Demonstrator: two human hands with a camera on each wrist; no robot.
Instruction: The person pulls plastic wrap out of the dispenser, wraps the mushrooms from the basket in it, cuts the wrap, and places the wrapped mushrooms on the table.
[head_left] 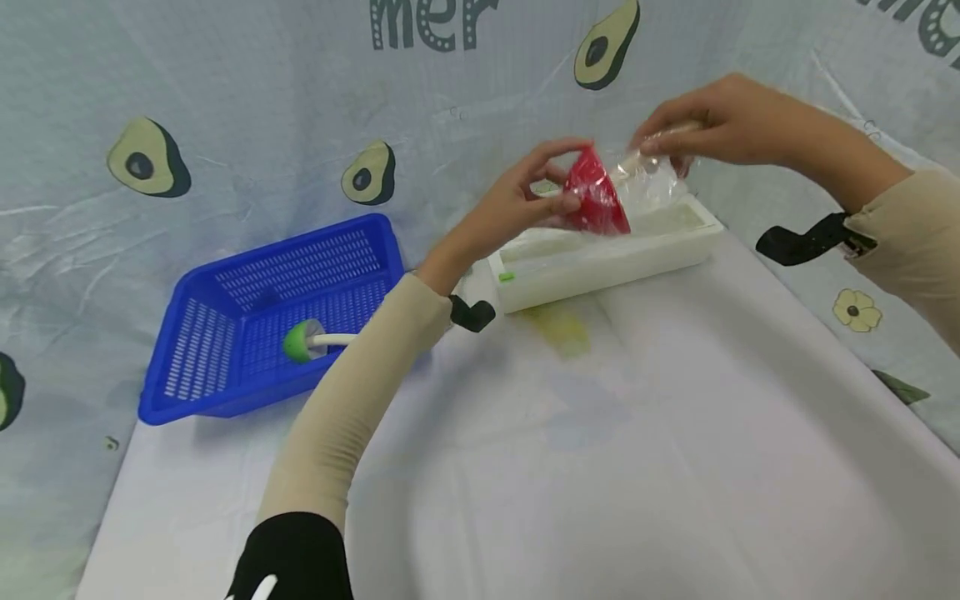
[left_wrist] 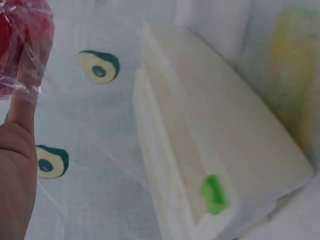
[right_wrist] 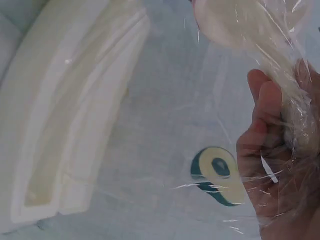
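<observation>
hovering above the far white tray (head_left: pixel 600 258), the red wrapped item (head_left: pixel 596 193) sits between your hands: left hand (head_left: pixel 517 204) pinches it, right hand (head_left: pixel 712 121) grips its clear wrap (head_left: pixel 648 175).

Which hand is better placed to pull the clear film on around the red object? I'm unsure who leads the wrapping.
Probably the right hand: it pinches the clear plastic film at its free end. The left hand grips the red rounded object, steadying it above the long white dispenser box.

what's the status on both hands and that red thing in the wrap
Left hand grips the red item. Right hand pinches the clear wrap round it. Both above the white box; nothing blocking.
</observation>
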